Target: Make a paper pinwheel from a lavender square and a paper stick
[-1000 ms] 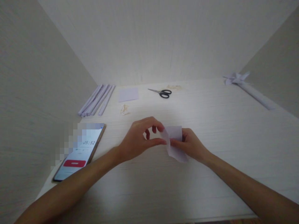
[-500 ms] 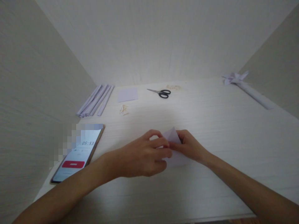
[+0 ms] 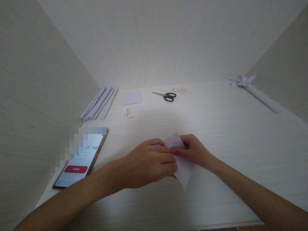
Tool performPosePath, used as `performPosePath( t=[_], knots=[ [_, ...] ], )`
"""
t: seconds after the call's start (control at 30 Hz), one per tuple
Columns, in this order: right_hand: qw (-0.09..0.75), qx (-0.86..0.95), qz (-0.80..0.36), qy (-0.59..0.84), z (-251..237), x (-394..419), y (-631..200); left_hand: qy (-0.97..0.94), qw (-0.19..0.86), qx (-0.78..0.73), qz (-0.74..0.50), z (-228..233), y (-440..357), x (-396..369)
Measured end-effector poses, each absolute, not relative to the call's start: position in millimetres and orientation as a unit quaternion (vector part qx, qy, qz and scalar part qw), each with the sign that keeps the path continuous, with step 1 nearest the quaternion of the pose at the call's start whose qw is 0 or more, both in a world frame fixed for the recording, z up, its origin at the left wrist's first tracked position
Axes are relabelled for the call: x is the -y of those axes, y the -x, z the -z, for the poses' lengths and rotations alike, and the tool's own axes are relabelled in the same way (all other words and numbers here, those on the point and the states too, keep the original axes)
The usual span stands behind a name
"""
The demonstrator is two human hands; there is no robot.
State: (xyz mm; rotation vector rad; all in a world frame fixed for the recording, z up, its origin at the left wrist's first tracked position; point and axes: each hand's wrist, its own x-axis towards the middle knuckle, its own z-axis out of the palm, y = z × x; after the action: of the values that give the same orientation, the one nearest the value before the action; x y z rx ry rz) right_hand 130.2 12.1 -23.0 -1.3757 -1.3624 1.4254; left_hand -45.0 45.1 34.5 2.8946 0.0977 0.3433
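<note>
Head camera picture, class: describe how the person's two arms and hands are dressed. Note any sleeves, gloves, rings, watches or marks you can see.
Both forearms are bare right to the bottom edge of the picture, with no sleeve in view. The left hand and the right hand wear no gloves. No ring, watch, bracelet or marking shows on either. The nails look short and unpainted, though the picture is too soft to be sure.

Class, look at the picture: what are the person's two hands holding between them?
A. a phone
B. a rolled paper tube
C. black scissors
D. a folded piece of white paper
D: the left hand and right hand both pinch the folded white paper above the table.
</note>
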Motion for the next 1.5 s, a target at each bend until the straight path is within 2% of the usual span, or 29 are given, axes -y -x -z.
performPosePath(
  t=[0.17,0.3,0.47,0.63,0.8,0.97,1.1,1.2,1.5],
  knots=[
    [0.371,0.538,-0.545,0.525,23.6,-12.2,-128.2,-0.956,0.247,-0.116,-0.113,-33.2,44.1,-50.1],
    [0.394,0.454,-0.592,0.536,24.3,-12.9,-132.1,-0.931,0.325,-0.089,-0.142,-31.9,43.5,-51.6],
    [0.419,0.328,-0.67,0.518,24.3,-13.8,-134.5,-0.937,0.323,-0.073,-0.116,-29.9,44.8,-51.3],
    [0.453,0.348,-0.656,0.493,26.4,-14.9,-134.8,-0.929,0.304,-0.2,-0.067,-27.9,42.4,-48.7],
    [0.396,0.456,-0.628,0.49,23.2,-13.3,-130.1,-0.887,0.322,-0.321,-0.077,-22.8,38.7,-53.3],
    [0.364,0.507,-0.63,0.462,21.6,-10.4,-126.5,-0.859,0.335,-0.36,-0.142,-19.6,38.3,-62.3],
    [0.354,0.53,-0.633,0.44,23.2,-8.9,-127.0,-0.83,0.41,-0.356,-0.127,-18.0,37.6,-64.4],
    [0.356,0.535,-0.624,0.444,23.3,-9.4,-127.2,-0.81,0.424,-0.383,-0.13,-15.7,38.0,-64.7],
    [0.465,0.359,-0.717,0.376,21.3,-13.1,-134.7,-0.711,0.573,-0.384,-0.141,-17.4,39.4,-66.8]
  ],
)
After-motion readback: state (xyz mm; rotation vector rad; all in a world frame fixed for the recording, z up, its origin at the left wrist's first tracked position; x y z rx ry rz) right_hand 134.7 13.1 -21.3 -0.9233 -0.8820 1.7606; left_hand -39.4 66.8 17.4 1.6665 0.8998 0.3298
